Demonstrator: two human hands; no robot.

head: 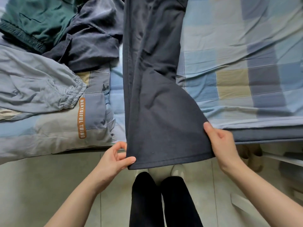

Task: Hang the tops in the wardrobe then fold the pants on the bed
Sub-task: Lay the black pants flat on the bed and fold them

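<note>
A pair of dark navy pants (157, 89) lies lengthwise on the checked bed (237, 51), with the leg hem hanging over the near edge. My left hand (114, 158) pinches the hem's left corner between thumb and fingers. My right hand (221, 143) grips the hem's right corner, thumb on top of the cloth. More pants lie in a heap at the left: a light grey-blue pair with an elastic cuff (37, 89), a dark green pair (34, 18) and a dark blue-grey pair (91, 38).
A folded quilt with an orange printed label (81, 117) lies on the bed's left front. Below the bed edge is a pale tiled floor (49, 185). My own legs in black trousers (164, 202) stand close to the bed. Shoes (252, 154) sit under the bed at the right.
</note>
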